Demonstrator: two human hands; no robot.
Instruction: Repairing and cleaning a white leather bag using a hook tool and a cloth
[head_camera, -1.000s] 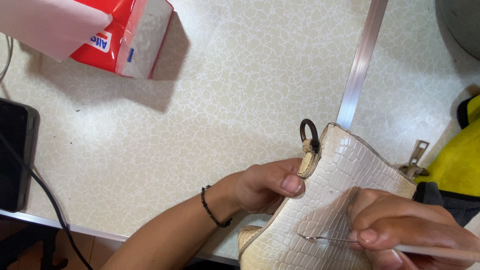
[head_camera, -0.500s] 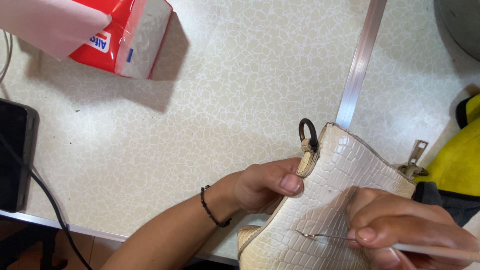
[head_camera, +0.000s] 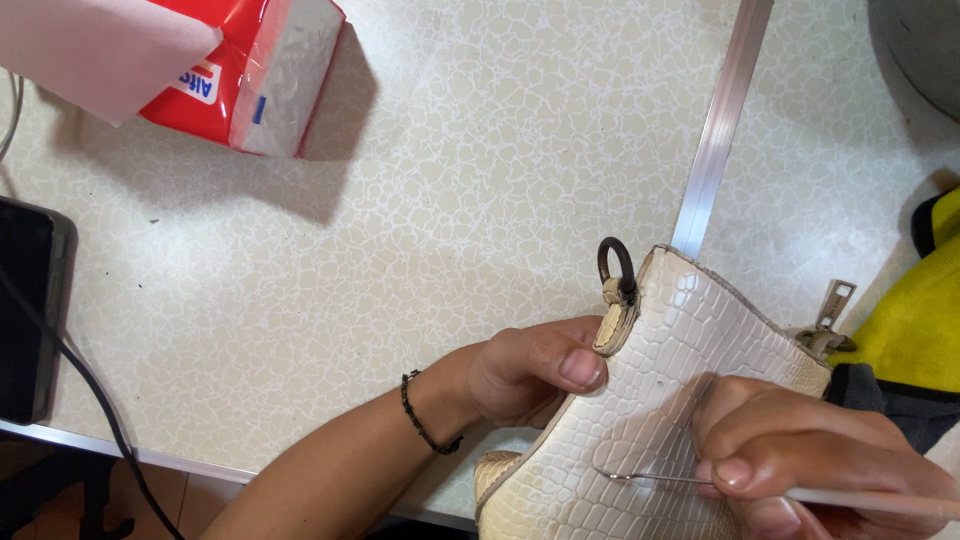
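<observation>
Left hand (head_camera: 525, 370) grips the cream bag (head_camera: 660, 400) on the pale crackle-patterned surface (head_camera: 450, 180); right hand (head_camera: 800, 450) fingers pinch a thin hooked tool (head_camera: 650, 478).

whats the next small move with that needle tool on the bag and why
Probably ease the needle tool tip into the cream bag: the right hand has it lying nearly flat on the panel, while the left hand steadies the bag's edge.

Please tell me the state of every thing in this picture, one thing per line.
White bag: tilted, held by both hands.
Left hand: gripping the bag's edge.
Right hand: holding a thin hook tool against the bag.
Dark ring: upright.
Zipper pull: hanging loose.
Red tissue pack: opened.
</observation>
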